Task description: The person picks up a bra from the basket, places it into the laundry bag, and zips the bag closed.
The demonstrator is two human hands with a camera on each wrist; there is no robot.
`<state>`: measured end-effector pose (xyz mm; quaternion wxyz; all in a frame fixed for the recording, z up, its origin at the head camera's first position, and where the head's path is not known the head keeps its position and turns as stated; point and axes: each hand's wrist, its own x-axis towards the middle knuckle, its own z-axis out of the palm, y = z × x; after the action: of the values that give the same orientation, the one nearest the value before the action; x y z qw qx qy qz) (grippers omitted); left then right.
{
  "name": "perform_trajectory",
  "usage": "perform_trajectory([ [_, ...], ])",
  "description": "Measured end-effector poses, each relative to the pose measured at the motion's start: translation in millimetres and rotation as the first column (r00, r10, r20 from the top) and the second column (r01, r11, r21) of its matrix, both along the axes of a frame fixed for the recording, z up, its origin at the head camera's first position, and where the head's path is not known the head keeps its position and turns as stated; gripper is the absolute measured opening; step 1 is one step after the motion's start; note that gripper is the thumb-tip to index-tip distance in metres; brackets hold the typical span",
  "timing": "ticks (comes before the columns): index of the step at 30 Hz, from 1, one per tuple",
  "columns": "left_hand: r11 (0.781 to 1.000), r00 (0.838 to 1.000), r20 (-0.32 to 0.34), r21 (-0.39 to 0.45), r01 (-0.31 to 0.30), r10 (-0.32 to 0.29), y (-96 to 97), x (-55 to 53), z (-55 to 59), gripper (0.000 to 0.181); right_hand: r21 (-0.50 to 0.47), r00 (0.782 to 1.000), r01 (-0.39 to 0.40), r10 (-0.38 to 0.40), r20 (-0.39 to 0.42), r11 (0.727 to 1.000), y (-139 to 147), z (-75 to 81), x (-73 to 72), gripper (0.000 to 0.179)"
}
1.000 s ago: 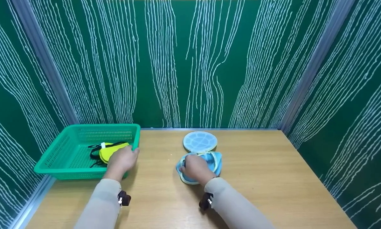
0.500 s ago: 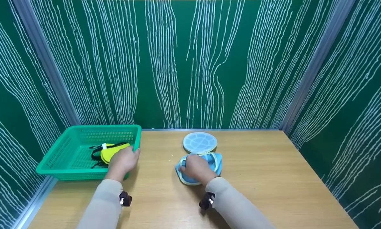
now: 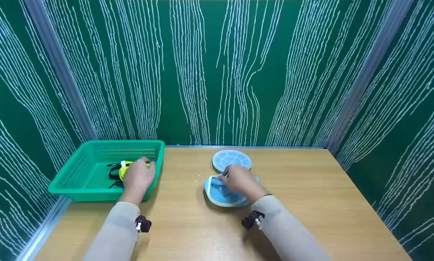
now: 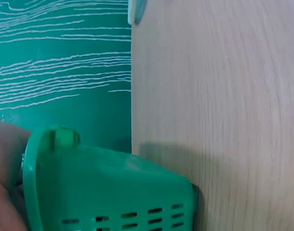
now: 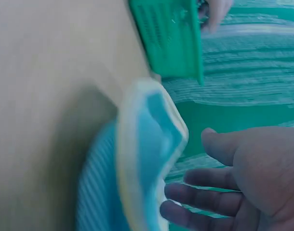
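In the head view, my left hand [image 3: 139,177] reaches over the right side of a green plastic basket [image 3: 75,192]. Under its fingers lies a yellow item [image 3: 122,173] with black straps and a white tag, mostly covered by the hand; I cannot tell whether the fingers grip it. My right hand [image 3: 240,181] hovers over the back of a blue zip case [image 3: 226,199] with pale yellow edging, its oval lid [image 3: 231,159] laid back. Seen from the right wrist, that hand [image 5: 233,183] has its thumb and fingers apart beside the case edge [image 5: 130,159], nothing between them.
The wooden table [image 3: 188,232] carries both the basket and the case, with bare wood between them. Green walls [image 3: 188,90] with white wavy lines enclose the back and sides. Small white specks [image 3: 197,178] lie left of the case.
My right hand has lifted out of the blue case and moved back and right, uncovering its front. My left hand has shifted further into the basket, over more of the yellow item.
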<state>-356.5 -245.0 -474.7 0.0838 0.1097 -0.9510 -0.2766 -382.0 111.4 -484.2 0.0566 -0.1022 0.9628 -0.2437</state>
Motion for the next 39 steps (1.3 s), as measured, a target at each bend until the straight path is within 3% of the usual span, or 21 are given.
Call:
perform_trajectory([
  [4,0.994,0.999,-0.040,-0.107,-0.034,0.030,-19.0,-0.1,4.3,0.050,-0.039,0.996,0.061,-0.063,-0.063,0.997,24,8.5,-10.4,0.032],
  [8,0.979,0.998,0.053,-0.205,-0.011,0.022,-39.4,-1.0,2.7,0.059,-0.054,0.989,0.117,-0.121,-0.086,0.992,49,9.5,-18.9,0.037],
  [11,0.979,0.987,0.162,-0.200,0.036,-0.003,-49.0,-0.6,-0.8,0.077,-0.075,0.984,0.156,-0.162,-0.074,0.985,65,5.5,-23.1,0.039],
  [14,0.981,0.970,0.240,-0.170,0.089,-0.046,-53.5,-0.5,-2.4,0.081,-0.098,0.978,0.200,-0.204,-0.030,0.975,77,1.1,-25.1,0.042],
  [18,0.977,0.945,0.315,-0.160,0.142,-0.086,-53.9,-1.8,0.4,0.077,-0.117,0.964,0.265,-0.258,0.068,0.957,88,-2.8,-26.0,0.044],
  [24,0.976,0.924,0.374,-0.158,0.149,-0.081,-54.5,-3.7,1.9,0.103,-0.100,0.958,0.276,-0.265,0.113,0.956,95,-11.2,-29.1,0.040],
  [30,0.963,0.916,0.372,-0.157,0.219,-0.148,-57.4,-7.8,1.3,0.067,-0.132,0.959,0.268,-0.251,0.131,0.954,100,-20.7,-33.0,0.034],
  [36,0.955,0.940,0.298,-0.186,0.230,-0.168,-60.2,-13.9,-1.2,0.043,-0.184,0.955,0.282,-0.258,0.144,0.942,98,-21.8,-34.8,0.030],
  [39,0.952,0.943,0.290,-0.205,0.227,-0.162,-63.0,-17.9,-4.4,0.031,-0.188,0.960,0.266,-0.242,0.140,0.945,95,-20.5,-34.1,0.027],
])
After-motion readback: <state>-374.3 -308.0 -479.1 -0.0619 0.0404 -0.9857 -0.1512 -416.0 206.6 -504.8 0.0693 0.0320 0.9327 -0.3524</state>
